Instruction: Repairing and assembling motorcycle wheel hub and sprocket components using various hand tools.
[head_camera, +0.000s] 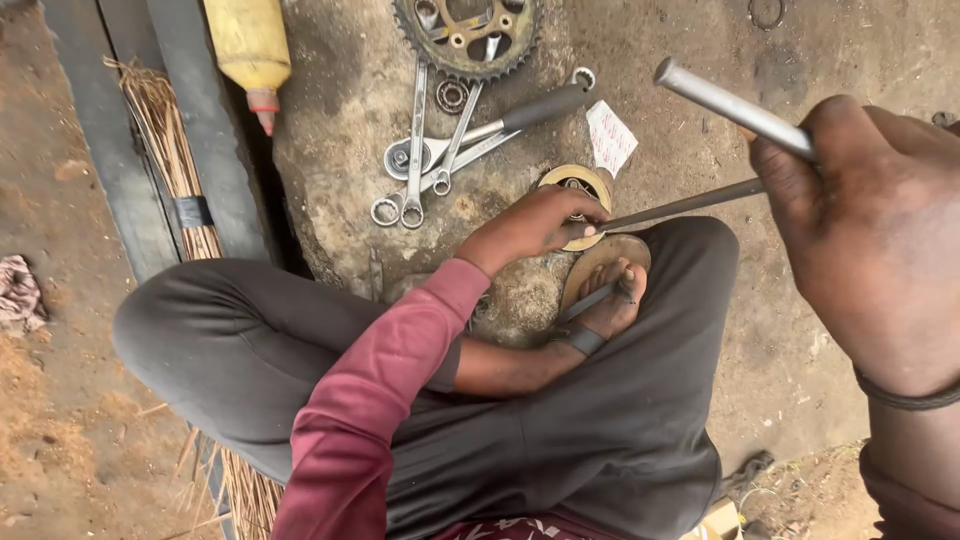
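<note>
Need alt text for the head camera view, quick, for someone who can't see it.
Seated cross-legged on the ground, a person's left hand steadies a thin rod against a round metal part, while the right hand grips a raised metal bar. Wrenches and a chainring lie beyond.

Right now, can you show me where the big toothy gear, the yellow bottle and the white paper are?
Toothed sprocket (468, 38), head view: on its inner plate.
Yellow bottle (248, 40), head view: on the middle of its body.
White paper (609, 137), head view: on its flat face.
</note>
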